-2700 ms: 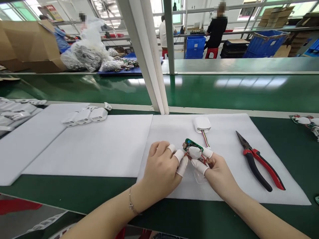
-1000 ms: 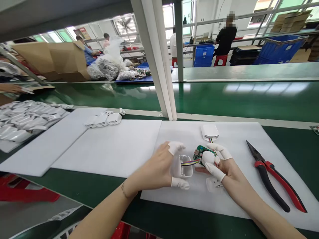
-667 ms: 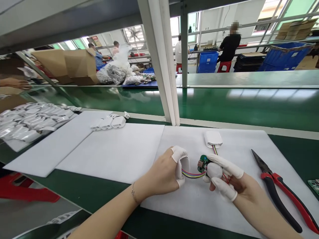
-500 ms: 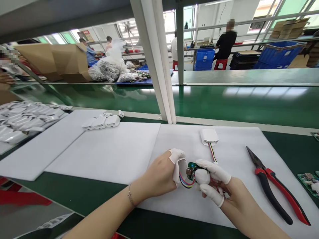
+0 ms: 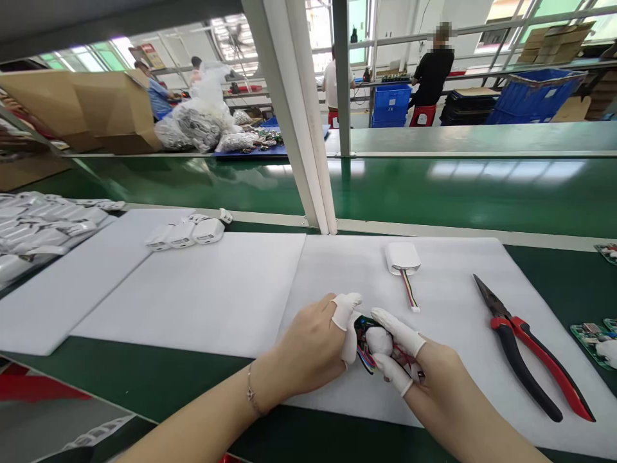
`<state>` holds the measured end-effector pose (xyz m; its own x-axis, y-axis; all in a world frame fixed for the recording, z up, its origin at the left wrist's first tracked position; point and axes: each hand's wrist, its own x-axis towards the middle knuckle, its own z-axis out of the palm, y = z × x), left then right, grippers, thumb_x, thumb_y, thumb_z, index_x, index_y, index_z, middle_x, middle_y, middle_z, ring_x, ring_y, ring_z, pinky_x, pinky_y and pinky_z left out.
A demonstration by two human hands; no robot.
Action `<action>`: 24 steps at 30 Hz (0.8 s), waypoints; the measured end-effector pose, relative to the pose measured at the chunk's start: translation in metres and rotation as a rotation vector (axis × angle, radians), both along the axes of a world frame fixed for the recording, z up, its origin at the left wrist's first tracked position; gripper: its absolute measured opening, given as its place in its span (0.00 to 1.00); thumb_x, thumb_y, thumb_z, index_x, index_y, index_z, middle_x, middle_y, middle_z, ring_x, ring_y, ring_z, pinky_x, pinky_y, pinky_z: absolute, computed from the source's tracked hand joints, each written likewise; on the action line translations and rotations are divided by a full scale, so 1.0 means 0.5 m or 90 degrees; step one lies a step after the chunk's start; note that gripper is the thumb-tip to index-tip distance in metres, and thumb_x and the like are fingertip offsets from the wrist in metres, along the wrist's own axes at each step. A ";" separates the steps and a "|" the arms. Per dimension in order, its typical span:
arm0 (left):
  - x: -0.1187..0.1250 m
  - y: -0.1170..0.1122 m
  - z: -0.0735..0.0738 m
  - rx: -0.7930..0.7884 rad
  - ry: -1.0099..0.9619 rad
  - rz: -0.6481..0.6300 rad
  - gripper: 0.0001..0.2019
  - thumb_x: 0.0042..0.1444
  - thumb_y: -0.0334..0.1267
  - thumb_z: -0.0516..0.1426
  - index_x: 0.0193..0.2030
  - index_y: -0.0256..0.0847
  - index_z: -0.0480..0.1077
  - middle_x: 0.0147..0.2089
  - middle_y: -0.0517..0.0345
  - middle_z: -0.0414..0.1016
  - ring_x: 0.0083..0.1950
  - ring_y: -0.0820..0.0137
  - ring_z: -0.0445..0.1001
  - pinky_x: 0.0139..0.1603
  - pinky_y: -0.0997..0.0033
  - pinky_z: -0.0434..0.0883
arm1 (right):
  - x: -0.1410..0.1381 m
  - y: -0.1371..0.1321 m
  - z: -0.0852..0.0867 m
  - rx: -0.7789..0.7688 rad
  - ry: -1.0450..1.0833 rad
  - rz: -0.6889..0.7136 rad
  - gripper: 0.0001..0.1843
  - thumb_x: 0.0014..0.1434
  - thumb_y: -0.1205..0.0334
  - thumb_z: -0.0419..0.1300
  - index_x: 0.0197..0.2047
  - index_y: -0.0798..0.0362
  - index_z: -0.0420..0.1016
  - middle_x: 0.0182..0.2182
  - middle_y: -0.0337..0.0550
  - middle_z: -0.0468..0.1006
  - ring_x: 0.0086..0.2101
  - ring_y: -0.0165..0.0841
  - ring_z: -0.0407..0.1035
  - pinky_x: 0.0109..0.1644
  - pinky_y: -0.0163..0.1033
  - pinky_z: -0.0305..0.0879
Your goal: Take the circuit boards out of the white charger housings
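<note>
My left hand (image 5: 311, 344), with white finger cots, is closed around a small white plastic housing (image 5: 350, 342), mostly hidden by the fingers. Between white-covered fingertips, my right hand (image 5: 427, 363) grips a green circuit board (image 5: 360, 325) that carries a round white lump (image 5: 378, 340). The board's left end meets the housing's opening; how far inside it sits cannot be made out. Coloured wires (image 5: 365, 361) bend below the board, and red wires show near the right fingers. Behind the hands lies another white housing (image 5: 403, 257) with a coloured cable and white plug (image 5: 415, 309).
Red-and-black long-nose pliers (image 5: 530, 350) lie right of my hands on a white foam sheet (image 5: 448, 283). More circuit boards (image 5: 595, 344) are at the right edge. Several white units (image 5: 208, 231) stand back left, beside a larger pile (image 5: 43, 225). A slanted white post (image 5: 294, 116) rises behind.
My right hand has moved left, bringing the circuit board up against the housing in my left hand. The wires between them are now bunched closer. The view has shifted slightly.
</note>
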<state>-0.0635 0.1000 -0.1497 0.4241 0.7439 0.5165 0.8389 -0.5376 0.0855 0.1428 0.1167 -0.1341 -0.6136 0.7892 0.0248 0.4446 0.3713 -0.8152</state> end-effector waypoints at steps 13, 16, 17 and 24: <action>0.013 -0.031 -0.003 -0.022 -0.088 -0.123 0.18 0.49 0.25 0.50 0.48 0.39 0.59 0.40 0.50 0.68 0.35 0.63 0.67 0.30 0.66 0.70 | 0.001 -0.011 0.028 -0.052 -0.047 0.039 0.19 0.65 0.62 0.54 0.59 0.45 0.63 0.42 0.41 0.76 0.38 0.38 0.72 0.39 0.42 0.69; 0.016 -0.030 0.013 -0.033 -0.115 -0.151 0.16 0.51 0.28 0.52 0.47 0.45 0.61 0.46 0.51 0.67 0.35 0.67 0.69 0.29 0.70 0.69 | 0.023 0.006 0.033 -0.099 0.065 0.077 0.41 0.63 0.58 0.61 0.72 0.39 0.42 0.58 0.46 0.67 0.54 0.41 0.66 0.55 0.48 0.67; 0.018 -0.030 0.018 -0.038 -0.116 -0.168 0.16 0.52 0.30 0.54 0.48 0.47 0.62 0.47 0.51 0.66 0.35 0.68 0.70 0.30 0.70 0.69 | 0.031 0.015 0.034 -0.128 0.108 0.105 0.43 0.63 0.56 0.62 0.72 0.38 0.40 0.61 0.45 0.64 0.57 0.41 0.63 0.58 0.48 0.64; 0.005 -0.038 0.012 -0.071 -0.323 -0.188 0.20 0.57 0.31 0.56 0.56 0.51 0.63 0.47 0.53 0.70 0.39 0.69 0.75 0.39 0.69 0.77 | 0.045 0.056 0.058 0.132 0.145 0.048 0.22 0.72 0.52 0.46 0.65 0.50 0.62 0.55 0.51 0.73 0.53 0.37 0.69 0.59 0.47 0.65</action>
<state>-0.0611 0.0809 -0.1439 0.3426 0.6933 0.6339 0.4946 -0.7068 0.5057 0.1654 0.1445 -0.1049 -0.6297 0.7058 0.3245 0.2241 0.5650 -0.7941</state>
